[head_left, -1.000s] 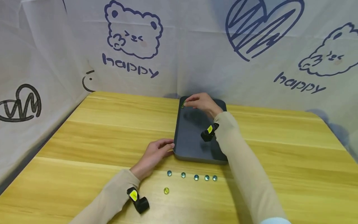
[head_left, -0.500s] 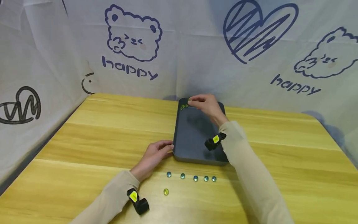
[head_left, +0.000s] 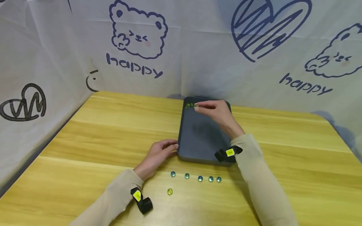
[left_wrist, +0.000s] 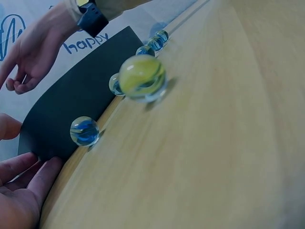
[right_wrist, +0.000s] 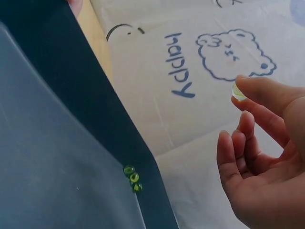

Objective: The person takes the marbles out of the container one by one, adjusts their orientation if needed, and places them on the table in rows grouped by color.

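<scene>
My right hand (head_left: pixel 220 113) is over the far end of the dark grey tray (head_left: pixel 198 138), pinching a yellow-green glass marble (right_wrist: pixel 239 91) between thumb and index finger. In the right wrist view the other fingers of that hand are loosely bent. Three yellow-green marbles (right_wrist: pixel 134 177) lie close together in the tray's far left corner. With nearly straight fingers, my left hand (head_left: pixel 156 156) touches the outside of the tray's wall near its front left corner. Another yellow marble (left_wrist: pixel 143 78) sits on the table, close to the left wrist camera.
Several blue marbles (head_left: pixel 200 178) form a loose row on the wooden table (head_left: pixel 99 138), just in front of the tray. A white cloth (head_left: pixel 203 59) with drawn bears, hearts and lettering hangs behind and to the left of the table.
From the tray's far left corner, my right hand has shifted right and slightly nearer. Three marbles in that corner now show apart from its fingertips. My left hand stays at the tray.
</scene>
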Action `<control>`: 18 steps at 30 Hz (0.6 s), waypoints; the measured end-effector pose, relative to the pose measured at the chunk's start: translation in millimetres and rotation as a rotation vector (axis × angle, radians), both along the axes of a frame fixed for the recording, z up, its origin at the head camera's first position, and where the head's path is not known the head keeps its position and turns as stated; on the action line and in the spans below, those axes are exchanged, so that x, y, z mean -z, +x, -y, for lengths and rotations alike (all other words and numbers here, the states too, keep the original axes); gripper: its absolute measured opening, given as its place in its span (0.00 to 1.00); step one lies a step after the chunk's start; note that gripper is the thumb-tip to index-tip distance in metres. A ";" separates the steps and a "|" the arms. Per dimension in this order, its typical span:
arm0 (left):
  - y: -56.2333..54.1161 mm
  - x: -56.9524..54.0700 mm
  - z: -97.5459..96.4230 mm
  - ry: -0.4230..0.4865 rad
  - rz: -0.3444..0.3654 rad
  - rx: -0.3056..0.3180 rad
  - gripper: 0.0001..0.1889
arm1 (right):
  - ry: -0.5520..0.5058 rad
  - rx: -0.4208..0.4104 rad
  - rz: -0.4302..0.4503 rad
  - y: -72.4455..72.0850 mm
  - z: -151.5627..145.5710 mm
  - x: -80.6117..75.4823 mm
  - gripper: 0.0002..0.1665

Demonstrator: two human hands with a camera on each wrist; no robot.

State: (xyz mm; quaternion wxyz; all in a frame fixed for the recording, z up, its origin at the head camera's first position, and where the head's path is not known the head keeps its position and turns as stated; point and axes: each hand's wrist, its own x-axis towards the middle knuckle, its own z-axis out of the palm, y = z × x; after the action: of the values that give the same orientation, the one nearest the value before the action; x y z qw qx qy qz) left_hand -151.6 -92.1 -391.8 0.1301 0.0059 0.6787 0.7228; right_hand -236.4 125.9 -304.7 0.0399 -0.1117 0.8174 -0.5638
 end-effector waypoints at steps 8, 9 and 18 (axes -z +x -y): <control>-0.2 1.0 -1.6 -0.010 0.004 0.013 0.17 | -0.060 0.019 -0.028 21.7 -1.5 0.2 0.18; -0.1 1.2 -1.5 -0.010 0.005 0.013 0.17 | -0.065 0.015 -0.033 24.1 -1.3 -0.2 0.18; -1.8 2.0 1.0 -0.018 -0.001 0.015 0.17 | -0.064 -0.015 -0.062 43.4 4.8 -5.5 0.17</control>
State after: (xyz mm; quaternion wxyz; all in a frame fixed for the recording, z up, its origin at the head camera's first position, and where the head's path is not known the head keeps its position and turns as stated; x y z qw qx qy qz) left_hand -153.4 -93.1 -393.8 0.1351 0.0102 0.6851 0.7157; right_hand -193.0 121.1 -299.1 0.0154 -0.1366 0.7988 -0.5857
